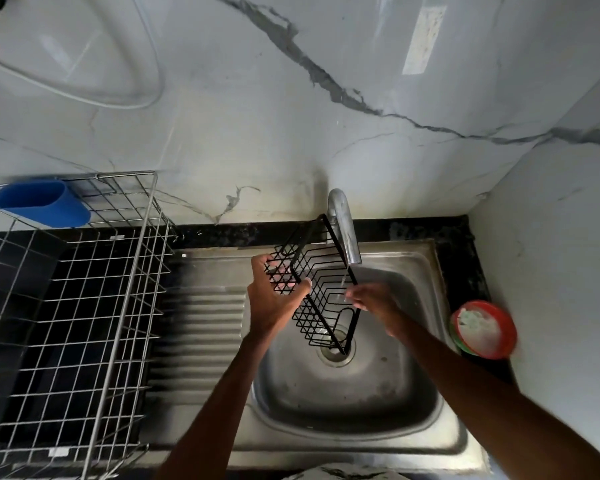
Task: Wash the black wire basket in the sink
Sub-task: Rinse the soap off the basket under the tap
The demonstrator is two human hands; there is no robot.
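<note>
A black wire basket (321,292) hangs tilted over the steel sink (413,386), its lower corner above the drain (333,353). My left hand (274,292) grips the basket's upper left end, fingers through the wires. My right hand (371,301) touches the basket's right rim with fingers spread, right where a thin stream of water falls from the chrome tap (343,226).
A steel wire dish rack (84,306) with a blue plastic holder (42,202) stands on the black counter at left. The ribbed drainboard (205,327) lies between rack and basin. A red-rimmed tub (484,329) sits right of the sink by the marble wall.
</note>
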